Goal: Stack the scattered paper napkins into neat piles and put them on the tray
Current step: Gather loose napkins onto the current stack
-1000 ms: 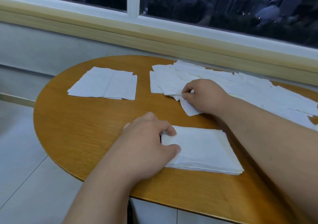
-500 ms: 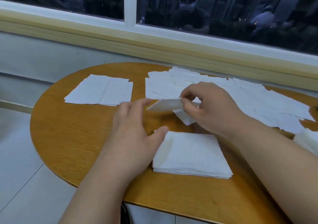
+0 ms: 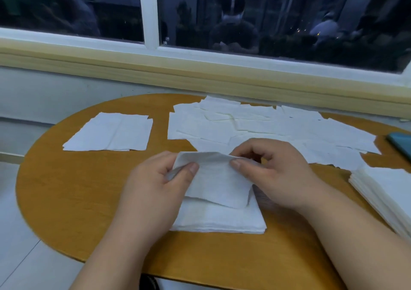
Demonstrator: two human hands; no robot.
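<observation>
A single white napkin hangs just above a neat pile of napkins near the table's front edge. My left hand pinches the napkin's left top corner between thumb and fingers. My right hand pinches its right top corner. Several scattered napkins lie spread over the back of the table. Two napkins lie side by side at the back left. Another stack of napkins sits at the right edge. No tray is in view.
The round wooden table stands against a wall under a window sill. A dark teal flat object lies at the far right edge. Pale floor tiles show to the left.
My right hand lifted one napkin off the scattered heap and brought it toward me. My left hand left the pile and took the napkin's other corner. The napkin now hangs over the pile.
</observation>
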